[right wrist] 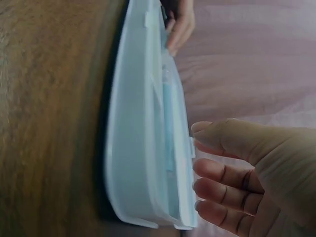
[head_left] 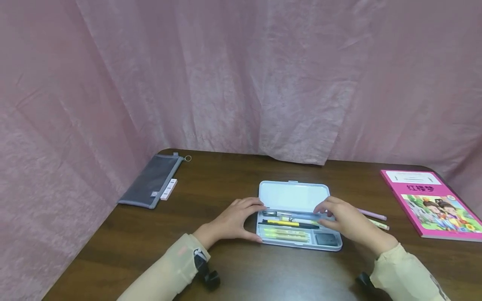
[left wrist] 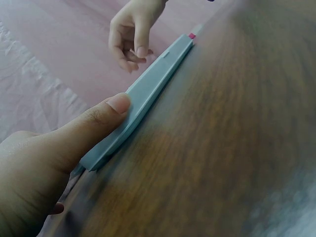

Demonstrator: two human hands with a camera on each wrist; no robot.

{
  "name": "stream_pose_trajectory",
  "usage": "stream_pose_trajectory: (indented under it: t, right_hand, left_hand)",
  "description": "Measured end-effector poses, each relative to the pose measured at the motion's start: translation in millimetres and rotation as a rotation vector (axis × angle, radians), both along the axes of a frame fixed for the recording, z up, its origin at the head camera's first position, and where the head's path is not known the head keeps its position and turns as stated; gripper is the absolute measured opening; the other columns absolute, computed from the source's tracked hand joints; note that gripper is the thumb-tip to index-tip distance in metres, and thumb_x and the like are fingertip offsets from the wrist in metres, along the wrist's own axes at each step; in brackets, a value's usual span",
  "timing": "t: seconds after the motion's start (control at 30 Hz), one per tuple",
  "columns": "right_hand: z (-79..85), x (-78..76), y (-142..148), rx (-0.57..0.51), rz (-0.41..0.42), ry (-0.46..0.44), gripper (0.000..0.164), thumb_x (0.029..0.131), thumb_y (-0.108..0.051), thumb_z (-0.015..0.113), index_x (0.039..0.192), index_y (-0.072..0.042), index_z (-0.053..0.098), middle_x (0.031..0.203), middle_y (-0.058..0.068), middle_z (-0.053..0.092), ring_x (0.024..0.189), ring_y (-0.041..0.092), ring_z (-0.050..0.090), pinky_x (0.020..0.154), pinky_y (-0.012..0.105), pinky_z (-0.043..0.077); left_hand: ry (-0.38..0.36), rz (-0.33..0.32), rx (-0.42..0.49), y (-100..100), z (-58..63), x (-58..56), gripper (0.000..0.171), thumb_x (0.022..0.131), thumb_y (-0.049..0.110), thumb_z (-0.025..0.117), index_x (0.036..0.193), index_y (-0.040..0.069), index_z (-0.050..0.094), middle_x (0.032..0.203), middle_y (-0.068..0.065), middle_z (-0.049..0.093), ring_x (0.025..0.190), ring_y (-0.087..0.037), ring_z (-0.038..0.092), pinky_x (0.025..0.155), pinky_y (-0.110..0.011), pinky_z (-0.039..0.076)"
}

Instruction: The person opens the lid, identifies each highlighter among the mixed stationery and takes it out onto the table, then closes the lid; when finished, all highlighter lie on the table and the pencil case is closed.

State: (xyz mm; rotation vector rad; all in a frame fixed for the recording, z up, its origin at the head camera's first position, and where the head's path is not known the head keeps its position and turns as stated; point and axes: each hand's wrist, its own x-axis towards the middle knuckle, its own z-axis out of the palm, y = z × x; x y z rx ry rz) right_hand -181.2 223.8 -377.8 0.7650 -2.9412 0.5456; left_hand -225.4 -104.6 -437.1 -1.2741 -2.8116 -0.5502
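Note:
A pale blue pencil case [head_left: 293, 196] lies on the table with its lid folded back. Inside are a yellow-and-black pen [head_left: 288, 223], yellow-green pens [head_left: 285, 235] and a dark square item [head_left: 326, 239]. My left hand [head_left: 235, 221] holds the case's left end, thumb at the front edge and fingers at the back; in the left wrist view the thumb presses the case's side [left wrist: 148, 91]. Over the right end hovers my right hand [head_left: 348, 219], fingers loosely bent. In the right wrist view nothing shows between those fingers, which sit beside the case [right wrist: 131, 123].
Right of the case, a purple pen [head_left: 372, 214] and a pale green pen [head_left: 379, 225] lie partly behind my right hand. A pink book [head_left: 433, 205] rests at the far right. At the left are a grey mesh pouch [head_left: 150, 179] and a white eraser [head_left: 169, 189]. A pink curtain hangs behind.

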Motion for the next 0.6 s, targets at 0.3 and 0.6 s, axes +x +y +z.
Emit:
stream_pose_trajectory:
  t: [0.3, 0.6]
  right_hand:
    - [-11.1, -4.0, -10, 0.022, -0.015, 0.009, 0.021, 0.079, -0.015, 0.078, 0.098, -0.01, 0.072, 0.095, 0.001, 0.066, 0.088, 0.017, 0.064, 0.082, 0.042, 0.056]
    - [-18.1, -7.3, -14, 0.057, -0.017, 0.04, 0.019, 0.078, -0.015, 0.078, 0.095, -0.01, 0.072, 0.091, -0.001, 0.065, 0.088, 0.018, 0.064, 0.083, 0.042, 0.055]
  left_hand:
    - [-0.015, 0.0, -0.008, 1, 0.2, -0.9, 0.084, 0.072, 0.066, 0.071, 0.141, 0.025, 0.047, 0.147, 0.005, 0.043, 0.14, -0.014, 0.035, 0.115, -0.042, 0.031]
    - [-0.018, 0.001, -0.008, 0, -0.2, -1.5, 0.085, 0.072, 0.066, 0.071, 0.141, 0.025, 0.047, 0.147, 0.006, 0.043, 0.141, -0.014, 0.034, 0.115, -0.041, 0.031]
